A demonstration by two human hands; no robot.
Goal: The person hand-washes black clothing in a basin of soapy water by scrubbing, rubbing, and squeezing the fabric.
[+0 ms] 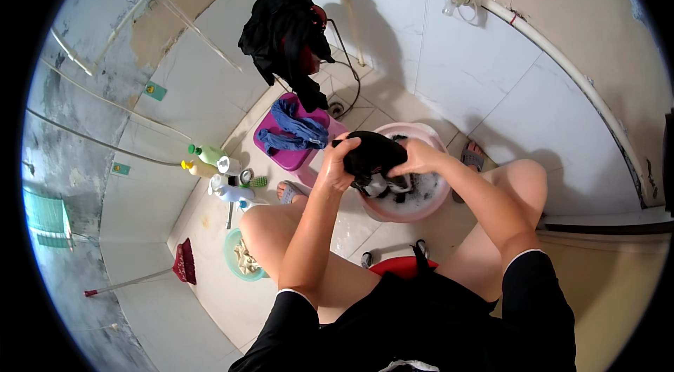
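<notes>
A dark wet cloth item (372,153), perhaps a shoe or a garment, is held up between both of my hands over the near left part of a pink basin (442,136). My left hand (339,161) grips its left side, thumb on top. On the other side, my right hand (416,158) holds its lower right edge. Below them the basin contains sudsy water (424,194) and dark and whitish fabric, partly hidden by the item and my hands.
A purple stool (290,160) with blue cloth (295,127) stands left of the basin. Black clothing (279,30) is heaped beyond it. Bottles (231,193) and a green brush (258,181) are at left, near a mint basin (229,251). A red broom (184,262) leans by the wall.
</notes>
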